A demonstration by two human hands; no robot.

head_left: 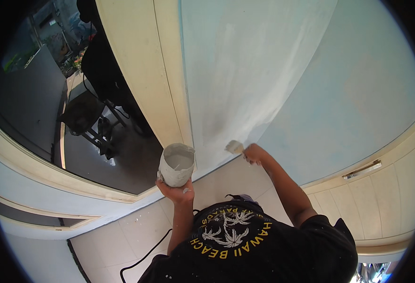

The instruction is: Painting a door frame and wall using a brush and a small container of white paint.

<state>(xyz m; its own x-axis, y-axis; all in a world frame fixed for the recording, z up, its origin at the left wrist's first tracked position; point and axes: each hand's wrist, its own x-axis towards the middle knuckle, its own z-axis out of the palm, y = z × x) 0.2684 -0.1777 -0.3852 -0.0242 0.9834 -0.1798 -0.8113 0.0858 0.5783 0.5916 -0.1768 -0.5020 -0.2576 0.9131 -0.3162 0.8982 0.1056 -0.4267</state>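
My left hand (181, 193) is closed round the lower part of a paint-smeared whitish pot (175, 175) and holds it upright. Pale grey paint (180, 159) shows inside its uneven rim. My right hand (255, 154) grips a wide paintbrush (234, 146), whose grey-coated head points left, close to the foot of the wall. Whether the bristles touch the surface I cannot tell. The light blue wall panel (235, 70) ahead bears whitish streaks of paint above the brush.
A cream door frame (146, 61) borders the wall on the left. Through the dark glass beside it, a chair (87, 113) shows. To the right stands a cream panelled door with a metal handle (362, 170). A black cable (146, 254) crosses the tiled floor (117, 240).
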